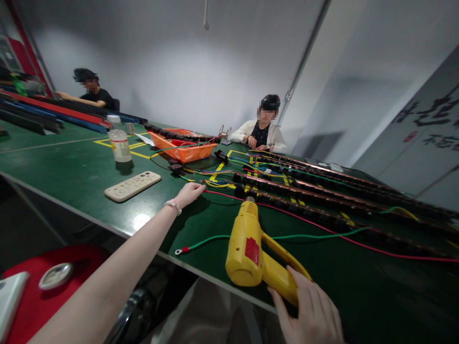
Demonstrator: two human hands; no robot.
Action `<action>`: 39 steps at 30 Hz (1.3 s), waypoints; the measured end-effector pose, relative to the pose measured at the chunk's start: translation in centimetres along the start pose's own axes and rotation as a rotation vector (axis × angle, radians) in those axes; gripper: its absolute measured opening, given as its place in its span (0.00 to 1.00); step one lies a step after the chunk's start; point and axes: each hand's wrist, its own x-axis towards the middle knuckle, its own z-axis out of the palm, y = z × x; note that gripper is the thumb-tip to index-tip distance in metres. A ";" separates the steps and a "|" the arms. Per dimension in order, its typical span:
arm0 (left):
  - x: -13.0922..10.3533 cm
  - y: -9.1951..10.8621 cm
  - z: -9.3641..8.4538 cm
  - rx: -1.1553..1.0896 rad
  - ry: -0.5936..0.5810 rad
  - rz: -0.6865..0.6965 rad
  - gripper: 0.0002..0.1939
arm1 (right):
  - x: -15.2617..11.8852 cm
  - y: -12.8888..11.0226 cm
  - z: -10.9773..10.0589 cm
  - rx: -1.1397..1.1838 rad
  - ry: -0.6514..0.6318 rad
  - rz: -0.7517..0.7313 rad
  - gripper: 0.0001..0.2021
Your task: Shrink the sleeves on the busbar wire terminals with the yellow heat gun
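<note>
My right hand [313, 306] is wrapped around the handle of a yellow heat gun [247, 243], whose nozzle points away over the table. With its arm stretched forward, my left hand [190, 195] pinches the end of a red wire [222, 194]; the fingertips partly hide that end. Yellow and blue wires [222, 183] lie just beyond these fingers. Long dark bars with copper-coloured strips [304, 203] run off to the right past the nozzle. A green wire [211, 238] with a ring terminal [178, 252] passes behind the heat gun.
On the green table [82, 177] lie a phone [132, 186] and a bottle [119, 141]. An orange basket [190, 152] holds more dark bars. One person [263, 129] sits across the table, another [91, 93] at far left. A red stool [82, 258] is at lower left.
</note>
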 end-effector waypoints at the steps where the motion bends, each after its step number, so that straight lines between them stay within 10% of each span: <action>1: 0.0 0.0 0.0 -0.009 0.001 -0.004 0.27 | -0.1 0.3 -0.1 -0.009 -0.002 0.000 0.26; 39: 0.1 -0.1 0.3 -0.068 0.003 -0.076 0.29 | 0.8 -5.8 0.1 0.024 0.005 0.129 0.24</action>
